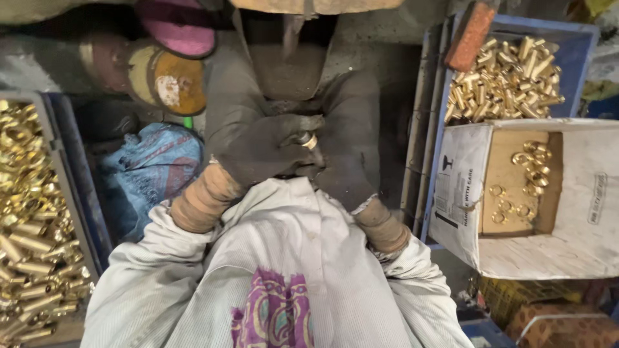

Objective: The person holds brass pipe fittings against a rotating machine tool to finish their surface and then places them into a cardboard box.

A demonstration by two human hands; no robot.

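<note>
Both my hands wear dark grimy gloves and meet in front of my lap, below a dirty metal machine part. My left hand pinches a small brass ring between thumb and fingers. My right hand is pressed against the left one, its fingers curled beside the ring; whether it also grips the ring is hidden. A pale cloth with a purple patch covers my lap under the wrists.
A grey crate of brass tubes stands at left. A blue crate of brass pieces sits at the upper right, with a cardboard box holding several brass rings in front of it. A blue sack and round tins lie at left.
</note>
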